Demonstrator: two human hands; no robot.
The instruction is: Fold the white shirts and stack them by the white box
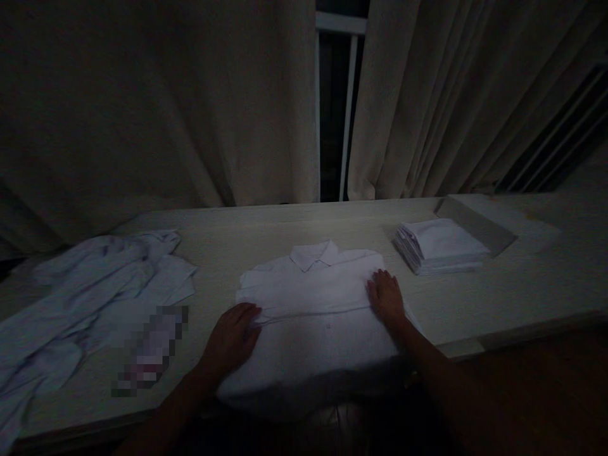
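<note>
A white collared shirt (308, 345) lies spread in front of me, its collar pointing away. A crease or folded layer runs across it between my hands, and its lower part hangs over the near table edge. At the shirt's left side, my left hand (235, 335) has its fingers and thumb closed around the cloth near the crease. My right hand (386, 295) rests palm down on the right side, fingers slightly apart and lying on the cloth. Dim light hides the shirt's underside.
The pale table (280, 221) runs along beige curtains (256, 107). To the right sit a stack of folded white clothes (446, 244) and a flat, pale, board-like item (479, 221). Crumpled white clothes (104, 285) fill the left, near a pixelated object (154, 345).
</note>
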